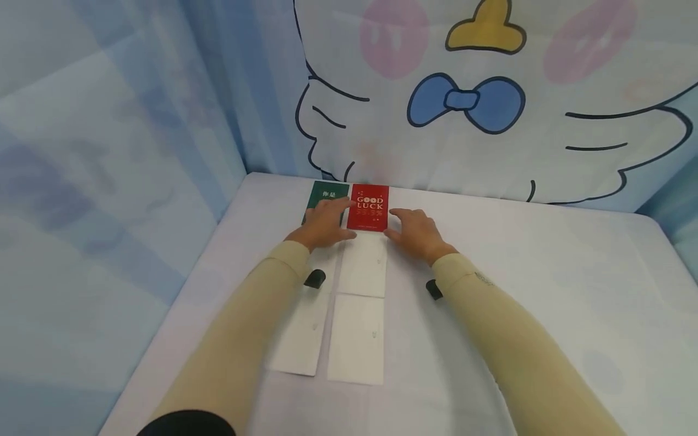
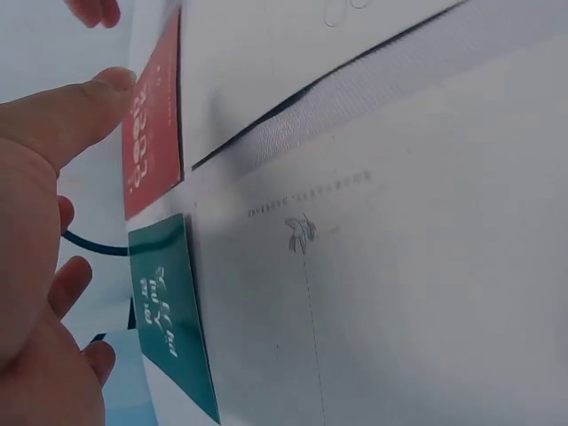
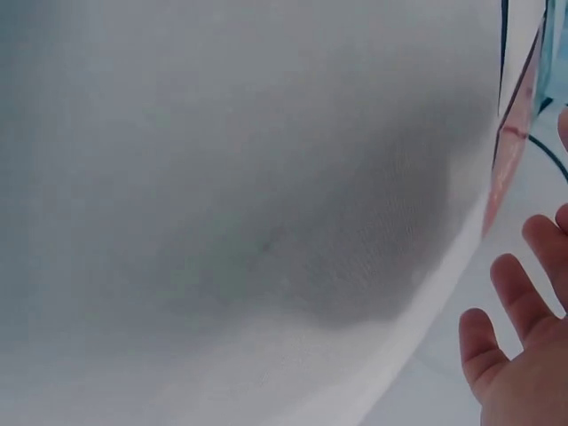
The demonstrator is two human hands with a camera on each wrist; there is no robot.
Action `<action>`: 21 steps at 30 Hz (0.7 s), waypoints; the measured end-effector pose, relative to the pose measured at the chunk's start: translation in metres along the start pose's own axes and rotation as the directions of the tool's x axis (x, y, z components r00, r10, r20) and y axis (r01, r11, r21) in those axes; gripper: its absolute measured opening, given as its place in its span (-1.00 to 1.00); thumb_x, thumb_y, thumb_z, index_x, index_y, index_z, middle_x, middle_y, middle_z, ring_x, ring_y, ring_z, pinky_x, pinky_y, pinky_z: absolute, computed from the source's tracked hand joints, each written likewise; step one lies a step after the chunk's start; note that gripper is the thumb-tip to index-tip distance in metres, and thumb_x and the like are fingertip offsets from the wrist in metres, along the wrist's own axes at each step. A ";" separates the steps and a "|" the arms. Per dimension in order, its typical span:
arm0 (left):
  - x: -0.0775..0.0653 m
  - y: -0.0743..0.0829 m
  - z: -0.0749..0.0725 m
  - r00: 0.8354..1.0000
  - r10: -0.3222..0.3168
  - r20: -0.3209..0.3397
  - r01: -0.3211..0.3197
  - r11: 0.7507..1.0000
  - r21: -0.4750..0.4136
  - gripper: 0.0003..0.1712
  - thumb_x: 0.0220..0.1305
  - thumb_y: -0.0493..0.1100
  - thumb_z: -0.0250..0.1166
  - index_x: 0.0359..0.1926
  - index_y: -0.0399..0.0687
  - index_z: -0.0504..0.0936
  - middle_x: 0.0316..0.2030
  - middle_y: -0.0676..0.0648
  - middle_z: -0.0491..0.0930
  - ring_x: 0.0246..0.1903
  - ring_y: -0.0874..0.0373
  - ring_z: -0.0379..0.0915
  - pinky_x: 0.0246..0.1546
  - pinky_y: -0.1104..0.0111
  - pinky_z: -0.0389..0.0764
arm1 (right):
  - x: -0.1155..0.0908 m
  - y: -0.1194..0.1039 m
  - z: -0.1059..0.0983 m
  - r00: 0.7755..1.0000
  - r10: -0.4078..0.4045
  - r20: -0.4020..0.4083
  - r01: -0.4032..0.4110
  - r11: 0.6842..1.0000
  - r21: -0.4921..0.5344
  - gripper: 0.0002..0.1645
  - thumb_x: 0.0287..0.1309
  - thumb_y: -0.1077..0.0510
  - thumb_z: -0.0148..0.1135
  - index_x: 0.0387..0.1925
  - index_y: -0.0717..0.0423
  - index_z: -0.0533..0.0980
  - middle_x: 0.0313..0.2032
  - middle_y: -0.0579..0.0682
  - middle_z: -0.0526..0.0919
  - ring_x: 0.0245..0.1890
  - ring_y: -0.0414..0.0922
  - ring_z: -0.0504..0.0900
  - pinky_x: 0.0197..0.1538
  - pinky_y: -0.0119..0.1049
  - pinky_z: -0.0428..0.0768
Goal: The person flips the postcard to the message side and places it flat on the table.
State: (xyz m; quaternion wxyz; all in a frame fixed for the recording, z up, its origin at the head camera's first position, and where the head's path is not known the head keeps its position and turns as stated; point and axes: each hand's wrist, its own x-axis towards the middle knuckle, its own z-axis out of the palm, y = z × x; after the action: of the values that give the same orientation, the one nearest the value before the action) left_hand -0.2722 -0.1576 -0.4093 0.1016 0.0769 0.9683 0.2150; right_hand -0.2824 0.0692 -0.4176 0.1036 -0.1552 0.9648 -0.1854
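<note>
A red card (image 1: 368, 212) printed "GOOD LUCK" lies flat at the table's far edge, beside a green card (image 1: 329, 191) with white characters. My left hand (image 1: 324, 223) is over the green card and covers its lower part, with thumb and fingertips close to the red card's left edge. On the other side, my right hand (image 1: 418, 235) has its fingertips right at the red card's right edge. Fingers of both hands are relaxed and grip nothing. Nearer me lie white cards (image 1: 362, 264) in two columns; the left wrist view shows a small sketch and fine print on one white card (image 2: 399, 266).
The white-covered table (image 1: 534, 315) extends to the right of the cards. A patterned curtain (image 1: 463, 157) hangs right behind the far edge, and a blue curtain (image 1: 109, 181) runs along the left side. Dark pieces (image 1: 315, 278) show at both wrists.
</note>
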 end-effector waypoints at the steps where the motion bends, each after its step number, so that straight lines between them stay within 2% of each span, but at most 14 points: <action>1: 0.003 0.001 0.001 1.000 -0.011 0.009 0.011 1.000 -0.003 -0.07 0.21 0.06 0.46 0.52 0.17 0.22 0.50 0.00 0.17 0.44 -0.09 -0.04 0.36 -0.13 0.04 | 0.003 0.001 0.001 1.000 0.005 0.010 -0.005 1.000 0.006 -0.23 0.37 -0.11 0.20 0.48 0.08 0.25 0.37 0.16 0.38 0.34 0.19 0.29 0.34 0.19 0.27; 5: 0.016 0.005 0.008 0.999 -0.035 0.004 0.035 0.999 0.024 -0.08 0.22 0.08 0.44 0.52 0.14 0.22 0.42 -0.03 0.30 0.40 -0.07 0.02 0.33 -0.06 0.08 | 0.013 0.003 0.004 1.000 -0.001 0.008 0.001 1.000 0.005 -0.22 0.35 -0.13 0.22 0.47 0.08 0.27 0.34 0.15 0.41 0.32 0.17 0.31 0.34 0.17 0.29; 9: 0.026 0.008 0.015 1.000 -0.007 -0.022 0.009 0.997 0.078 -0.13 0.25 0.09 0.42 0.50 0.11 0.27 0.34 -0.10 0.39 0.36 -0.08 0.09 0.30 -0.07 0.13 | 0.020 0.003 0.005 0.999 -0.043 0.005 0.044 0.998 -0.038 -0.27 0.34 -0.10 0.25 0.41 0.13 0.34 0.26 0.15 0.50 0.26 0.15 0.37 0.31 0.13 0.34; 15: 0.026 0.009 0.015 1.000 -0.027 0.007 0.026 0.997 0.079 -0.12 0.27 0.07 0.41 0.52 0.12 0.23 0.34 -0.15 0.37 0.35 -0.09 0.11 0.30 -0.11 0.13 | 0.027 -0.002 0.007 0.995 -0.079 0.052 0.085 0.990 -0.111 -0.32 0.31 -0.11 0.28 0.32 0.13 0.41 0.11 0.13 0.58 0.13 0.12 0.44 0.23 0.08 0.43; 21: 0.027 0.009 0.018 0.999 -0.034 0.023 0.032 0.995 0.094 -0.14 0.31 0.06 0.38 0.53 0.11 0.21 0.34 -0.16 0.37 0.33 -0.09 0.14 0.30 -0.12 0.12 | 0.029 -0.003 0.012 0.995 -0.073 0.062 0.082 0.982 -0.168 -0.35 0.34 -0.10 0.25 0.34 0.11 0.41 0.11 0.12 0.59 0.14 0.10 0.45 0.26 0.06 0.39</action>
State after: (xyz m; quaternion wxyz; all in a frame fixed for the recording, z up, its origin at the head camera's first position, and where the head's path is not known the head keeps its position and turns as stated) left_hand -0.2937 -0.1370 -0.4254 0.1131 0.0682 0.9772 0.1665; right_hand -0.3062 0.0530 -0.4313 0.1095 -0.2061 0.9671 -0.1016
